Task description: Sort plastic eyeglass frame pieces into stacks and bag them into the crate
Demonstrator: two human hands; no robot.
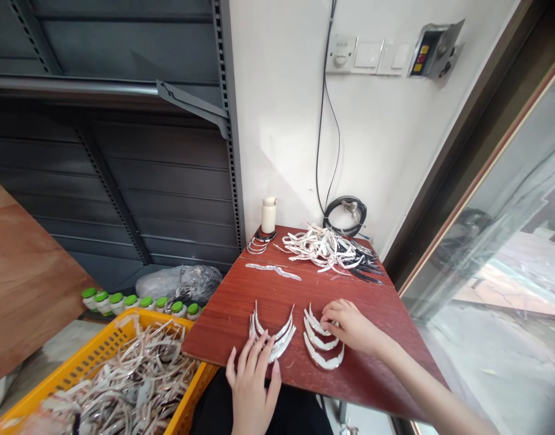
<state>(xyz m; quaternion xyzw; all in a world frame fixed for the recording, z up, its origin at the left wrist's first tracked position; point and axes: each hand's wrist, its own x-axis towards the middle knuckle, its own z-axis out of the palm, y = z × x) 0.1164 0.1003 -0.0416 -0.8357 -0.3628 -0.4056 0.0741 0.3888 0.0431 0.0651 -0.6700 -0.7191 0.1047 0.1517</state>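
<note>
On the red-brown table, two nested groups of curved white strips lie in front of me. My left hand (253, 377) rests at the near edge, its fingers spread and the fingertips over the lower part of the left group of strips (284, 338). Beside the right group of strips (323, 360), my right hand (349, 326) has its fingers curled over the right end of the uppermost strip (314, 323). That end is hidden under the fingers. The strips in both groups bow toward me, with their thin tips pointing away.
A tangled pile of white and black strips (322, 248) lies at the table's back, near a coiled black cable (345, 216). A cream cylinder (269, 215) stands back left. Left of the table is a yellow basket (107, 338) full of strips; behind it, several green-lidded jars (117, 302).
</note>
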